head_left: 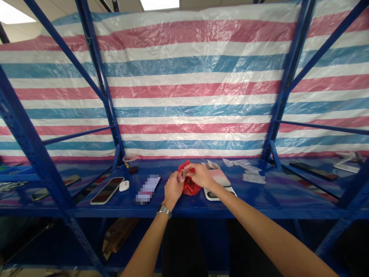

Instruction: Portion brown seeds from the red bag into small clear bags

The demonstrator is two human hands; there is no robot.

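1. Two bare hands meet over one red bag point(192, 189): the left hand point(173, 189) closes its fingers round one small clear bag point(181, 177), and the right hand point(199, 176) bunches its fingertips at that bag; what they pinch, I cannot tell.
2. Both forearms reach forward and slant inward; one watch point(164, 210) circles the left wrist.
3. The red bag sits beneath the hands on the blue shelf point(173, 211), holding dark pieces too small to count.
4. Just right stands one white scale point(221, 197), partly covered by the right forearm; at its far edge, filled clear packets point(212, 165) overlap.
5. Farther right lie several flat clear bags point(253, 178), hard to count.
6. Left are two phones point(107, 191) point(148, 189), one screen pixelated, one white case point(124, 186) and one clear cup point(132, 167).
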